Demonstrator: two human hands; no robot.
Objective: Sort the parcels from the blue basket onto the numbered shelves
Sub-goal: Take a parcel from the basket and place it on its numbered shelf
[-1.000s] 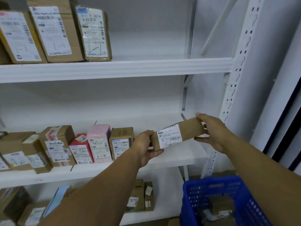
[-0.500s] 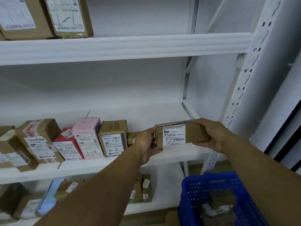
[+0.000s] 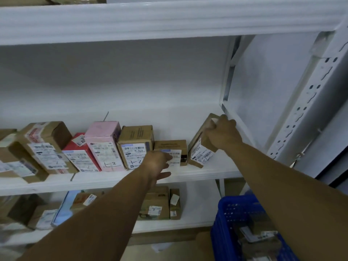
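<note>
The right hand (image 3: 222,135) grips the top of a long brown cardboard parcel (image 3: 202,146), which stands tilted at the right end of the white middle shelf (image 3: 120,178), its lower front corner near the front edge. The left hand (image 3: 157,162) hangs open, holding nothing, before a small brown box (image 3: 170,147). Let go while leaning, the parcel could topple off the edge. Seven parcels line this shelf; the blue plastic basket (image 3: 224,217) below holds more, too blurred to count.
</note>
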